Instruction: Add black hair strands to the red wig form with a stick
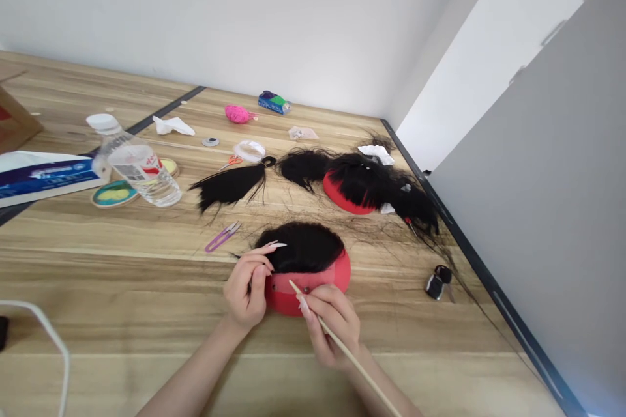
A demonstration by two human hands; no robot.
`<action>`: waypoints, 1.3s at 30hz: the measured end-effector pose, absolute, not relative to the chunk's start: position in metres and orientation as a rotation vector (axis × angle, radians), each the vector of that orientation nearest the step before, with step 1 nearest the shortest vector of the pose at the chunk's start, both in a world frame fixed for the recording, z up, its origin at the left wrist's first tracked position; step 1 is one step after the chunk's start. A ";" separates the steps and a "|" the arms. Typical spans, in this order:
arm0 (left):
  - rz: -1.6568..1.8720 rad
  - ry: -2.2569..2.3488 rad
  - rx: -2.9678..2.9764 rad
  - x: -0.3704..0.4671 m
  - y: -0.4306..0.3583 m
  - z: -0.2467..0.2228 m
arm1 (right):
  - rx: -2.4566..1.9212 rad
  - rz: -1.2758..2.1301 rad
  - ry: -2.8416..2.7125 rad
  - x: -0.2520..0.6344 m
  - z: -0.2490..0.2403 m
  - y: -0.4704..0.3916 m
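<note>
In front of me on the table sits a red dome (337, 273) covered over its far part with black hair (303, 244). A lighter pink mesh strip shows along the hair's near edge, with small dark round pins in it. At the dome's left, my left hand (248, 283) has thumb and fingers bent together in a pinch, with dark hair showing between them. My right hand (332, 322) is closed round a thin pale wooden stick (342, 346); its tip points at the pink strip close to the hair. Whether the tip touches the strip is hard to see.
Behind stands another red dome (342, 199) with long black hair. Nearby lie a tied black hair bundle (232, 186), purple thread snips (222, 237) and keys (437, 282). A tilted water bottle (141, 166), pink yarn (238, 114) and white tape roll (249, 150) are farther off.
</note>
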State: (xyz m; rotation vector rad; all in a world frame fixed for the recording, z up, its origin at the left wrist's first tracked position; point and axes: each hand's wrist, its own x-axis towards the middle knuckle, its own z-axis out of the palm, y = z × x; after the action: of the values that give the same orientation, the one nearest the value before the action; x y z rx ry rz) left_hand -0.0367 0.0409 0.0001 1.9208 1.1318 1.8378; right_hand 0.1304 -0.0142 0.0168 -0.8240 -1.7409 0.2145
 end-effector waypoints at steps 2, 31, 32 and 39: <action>1.841 1.114 1.914 -0.037 0.041 0.000 | -0.835 0.220 -1.748 0.130 0.015 -0.014; 1.859 1.060 1.974 -0.036 0.040 0.000 | -0.877 0.183 -1.705 0.127 0.009 -0.018; 1.859 1.061 1.975 -0.036 0.040 0.000 | -0.869 0.182 -1.711 0.127 0.009 -0.018; 1.854 1.053 1.969 -0.036 0.040 0.000 | -0.868 0.187 -1.700 0.129 0.006 -0.017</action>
State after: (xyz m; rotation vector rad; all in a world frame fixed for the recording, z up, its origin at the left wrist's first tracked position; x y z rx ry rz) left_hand -0.0364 0.0399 -0.0005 1.9689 1.0534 1.8540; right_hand 0.1291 -0.0172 0.0057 -0.8676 -1.6997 0.1874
